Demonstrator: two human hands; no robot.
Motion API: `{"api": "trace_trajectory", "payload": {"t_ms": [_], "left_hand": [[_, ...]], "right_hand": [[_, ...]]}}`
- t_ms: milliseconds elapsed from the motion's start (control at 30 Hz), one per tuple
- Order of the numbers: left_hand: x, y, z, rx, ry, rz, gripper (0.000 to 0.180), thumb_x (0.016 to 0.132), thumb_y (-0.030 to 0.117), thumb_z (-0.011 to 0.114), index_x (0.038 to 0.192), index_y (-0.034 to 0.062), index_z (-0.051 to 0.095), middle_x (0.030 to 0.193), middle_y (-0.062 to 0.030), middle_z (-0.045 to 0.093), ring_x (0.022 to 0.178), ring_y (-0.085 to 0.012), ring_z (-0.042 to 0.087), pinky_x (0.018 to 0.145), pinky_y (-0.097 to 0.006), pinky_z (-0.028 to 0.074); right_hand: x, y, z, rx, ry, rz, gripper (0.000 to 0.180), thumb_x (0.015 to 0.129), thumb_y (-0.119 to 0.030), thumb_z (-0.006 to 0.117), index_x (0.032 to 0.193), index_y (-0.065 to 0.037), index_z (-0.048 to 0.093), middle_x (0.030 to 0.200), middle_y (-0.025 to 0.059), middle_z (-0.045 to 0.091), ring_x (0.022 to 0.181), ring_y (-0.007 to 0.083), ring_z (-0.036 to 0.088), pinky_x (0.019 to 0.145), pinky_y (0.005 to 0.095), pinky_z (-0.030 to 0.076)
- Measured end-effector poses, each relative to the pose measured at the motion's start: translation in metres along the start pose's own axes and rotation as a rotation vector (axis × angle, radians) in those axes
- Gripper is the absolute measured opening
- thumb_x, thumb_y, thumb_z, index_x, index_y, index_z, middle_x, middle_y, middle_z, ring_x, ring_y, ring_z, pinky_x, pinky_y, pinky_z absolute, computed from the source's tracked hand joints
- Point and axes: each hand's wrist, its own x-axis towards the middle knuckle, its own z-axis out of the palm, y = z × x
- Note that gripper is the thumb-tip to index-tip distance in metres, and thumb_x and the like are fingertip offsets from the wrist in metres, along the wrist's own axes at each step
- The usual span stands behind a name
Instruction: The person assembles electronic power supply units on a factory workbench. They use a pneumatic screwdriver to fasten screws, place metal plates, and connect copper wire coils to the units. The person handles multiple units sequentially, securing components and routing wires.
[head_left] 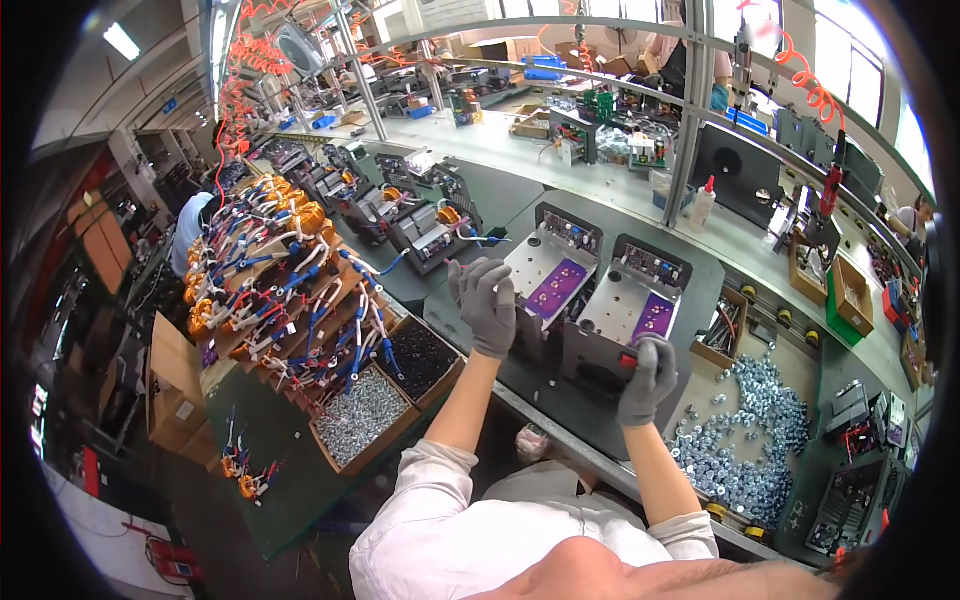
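Note:
My left hand (488,308), in a grey glove, is raised beside the left metal chassis (526,262). Its fingers are bent but apart, with no object visible in them. My right hand (648,382), gloved too, is at the near right corner of the second chassis (612,297), close to a red part (628,359). Those fingers are curled in, and whatever they may hold is hidden. Each chassis has a silver tray, a purple insulating sheet (652,318) and an upright panel with a circuit board at its far end.
Wired orange coils (310,218) lie heaped on cardboard at left. Nearby are boxes of silver screws (362,418) and black pieces (424,358). Loose metal nuts (752,425) spread at right. Further chassis (425,235) line the bench; a red-capped bottle (703,205) and hanging screwdriver (830,190) are beyond.

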Motion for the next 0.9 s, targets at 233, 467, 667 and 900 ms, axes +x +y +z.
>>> {"api": "trace_trajectory", "payload": {"t_ms": [233,467,667,900], "left_hand": [[0.008,0.097,-0.01,-0.312,-0.25,0.123,0.021,0.093,0.024,0.057,0.1,0.007,0.067,0.104,-0.0102,0.067,0.098,-0.029,0.062,0.099,-0.045,0.042],[-0.013,0.095,0.0,-0.071,-0.564,0.32,0.03,0.09,0.045,0.059,0.089,0.0164,0.067,0.079,-0.0027,0.066,0.072,-0.0226,0.063,0.072,-0.04,0.044],[-0.019,0.097,-0.001,-0.105,-0.488,0.305,0.032,0.09,0.046,0.059,0.084,0.0161,0.066,0.078,-0.0026,0.065,0.07,-0.0221,0.063,0.072,-0.04,0.043],[-0.034,0.101,0.019,-0.179,-0.2,0.253,0.03,0.088,0.042,0.061,0.072,0.0172,0.061,0.07,-0.0007,0.058,0.069,-0.0204,0.056,0.076,-0.039,0.04]], "right_hand": [[-0.003,0.025,0.025,0.022,-0.102,-0.046,0.016,0.094,-0.015,0.06,0.092,0.0,0.062,0.089,0.0048,0.063,0.083,0.0111,0.056,0.077,0.0269,0.047],[0.013,-0.001,-0.034,0.009,-0.17,0.208,0.028,0.092,-0.026,0.062,0.105,-0.001,0.064,0.097,0.0049,0.063,0.092,0.0142,0.059,0.085,0.0296,0.047],[0.052,0.034,-0.222,-1.533,-0.681,-0.014,0.042,0.075,-0.035,0.07,0.104,-0.006,0.061,0.107,0.017,0.065,0.104,0.0365,0.061,0.088,0.0455,0.049],[0.027,0.052,-0.293,-1.855,-0.596,0.617,0.062,0.07,-0.04,0.078,0.119,-0.005,0.063,0.12,0.0205,0.065,0.113,0.0343,0.063,0.095,0.0403,0.051]]}}
